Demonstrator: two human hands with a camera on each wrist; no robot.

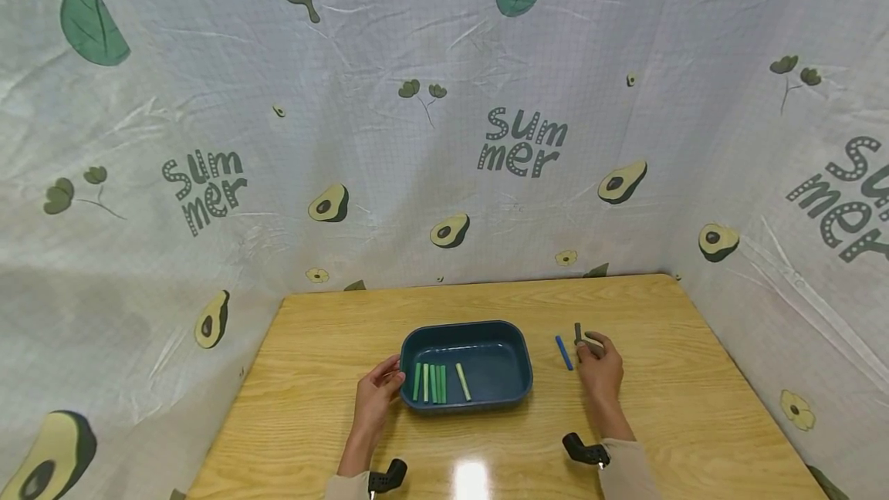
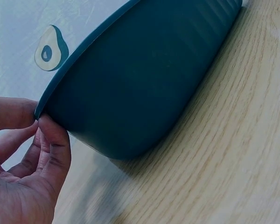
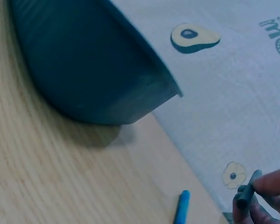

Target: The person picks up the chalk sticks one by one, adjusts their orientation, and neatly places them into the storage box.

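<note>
A dark blue rectangular tub (image 1: 486, 405) stands on the table, also seen from its side in the left wrist view. Several green and pale green crayon-like sticks (image 1: 434, 383) lie inside, mostly side by side at its left end. My left hand (image 1: 376, 396) pinches the tub's left rim between thumb and fingers. To the right of the tub, my right hand (image 1: 601, 367) pinches a dark crayon-like stick (image 3: 249, 189), held by one part with its end sticking out. A blue crayon-like stick (image 1: 564, 353) lies on the table between the tub and that hand.
The wooden table (image 1: 333, 330) reaches back to a pale printed cloth (image 1: 389, 253) that hangs behind it and at both sides. A small black device (image 1: 586, 450) sits on the right wrist and another (image 1: 387, 477) on the left.
</note>
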